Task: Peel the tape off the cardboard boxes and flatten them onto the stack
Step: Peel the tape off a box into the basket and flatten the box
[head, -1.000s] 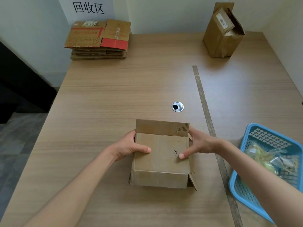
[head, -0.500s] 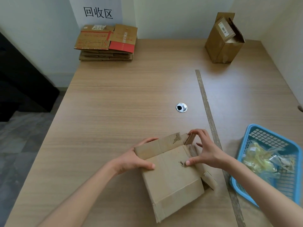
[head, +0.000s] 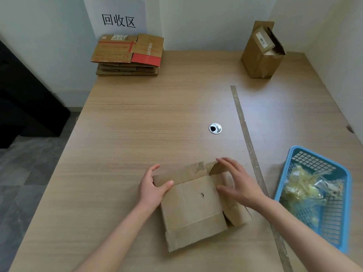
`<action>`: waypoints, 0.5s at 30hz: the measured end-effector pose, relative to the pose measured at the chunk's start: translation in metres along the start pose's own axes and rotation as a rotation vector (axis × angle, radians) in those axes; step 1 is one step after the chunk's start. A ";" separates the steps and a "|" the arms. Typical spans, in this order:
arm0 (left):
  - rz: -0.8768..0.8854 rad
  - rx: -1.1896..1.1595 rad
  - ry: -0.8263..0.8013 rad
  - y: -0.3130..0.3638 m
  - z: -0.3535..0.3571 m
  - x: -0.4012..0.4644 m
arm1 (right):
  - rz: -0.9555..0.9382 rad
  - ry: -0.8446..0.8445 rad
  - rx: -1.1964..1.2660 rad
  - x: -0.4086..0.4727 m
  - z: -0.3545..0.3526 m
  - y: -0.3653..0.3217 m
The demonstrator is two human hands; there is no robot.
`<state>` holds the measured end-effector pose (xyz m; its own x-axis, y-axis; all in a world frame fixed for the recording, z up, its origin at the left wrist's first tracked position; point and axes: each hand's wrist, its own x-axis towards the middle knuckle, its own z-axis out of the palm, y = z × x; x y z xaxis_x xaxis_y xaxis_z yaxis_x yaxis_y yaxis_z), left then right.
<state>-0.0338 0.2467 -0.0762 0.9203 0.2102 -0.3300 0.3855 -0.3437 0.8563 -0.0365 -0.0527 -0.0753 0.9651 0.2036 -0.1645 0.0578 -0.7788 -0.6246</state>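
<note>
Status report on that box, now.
Left hand grips the box at its left edge. Right hand presses its right side down. Box half collapsed. Stack far left; path open.

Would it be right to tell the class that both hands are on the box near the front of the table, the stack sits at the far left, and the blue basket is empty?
Not quite. The basket is not empty: the head view shows crumpled yellowish tape in it. Both the left hand and right hand are on the box, and the stack is far left.
</note>
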 end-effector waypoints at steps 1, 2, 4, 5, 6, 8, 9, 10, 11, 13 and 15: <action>0.008 0.040 0.008 -0.004 -0.002 0.000 | -0.012 -0.018 -0.061 0.000 0.008 -0.002; 0.034 0.100 0.022 -0.010 -0.004 0.000 | -0.019 -0.051 -0.125 -0.001 0.017 -0.004; 0.155 0.304 0.066 -0.020 -0.006 -0.001 | -0.015 -0.125 -0.281 -0.004 0.036 -0.007; 0.241 0.426 0.093 -0.024 -0.007 -0.003 | -0.004 -0.146 -0.341 -0.008 0.045 -0.007; 0.332 0.546 0.095 -0.029 -0.005 -0.006 | 0.006 -0.147 -0.374 -0.011 0.053 -0.007; 0.501 0.747 -0.030 -0.038 0.004 -0.014 | 0.021 -0.089 -0.382 -0.016 0.064 -0.008; 0.554 0.836 -0.126 -0.043 0.011 -0.019 | 0.031 -0.047 -0.384 -0.018 0.069 -0.010; 0.566 0.919 -0.208 -0.047 0.019 -0.024 | 0.043 -0.006 -0.402 -0.020 0.074 -0.012; 0.554 0.992 -0.254 -0.051 0.027 -0.028 | 0.052 0.029 -0.434 -0.021 0.079 -0.014; 0.543 1.082 -0.245 -0.055 0.037 -0.032 | 0.044 0.084 -0.488 -0.025 0.088 -0.016; 0.582 1.089 -0.201 -0.057 0.039 -0.031 | 0.031 0.132 -0.485 -0.027 0.093 -0.015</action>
<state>-0.0817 0.2240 -0.1304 0.9293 -0.3376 -0.1499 -0.3153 -0.9364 0.1540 -0.0873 0.0084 -0.1328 0.9906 0.1234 -0.0598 0.1101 -0.9757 -0.1893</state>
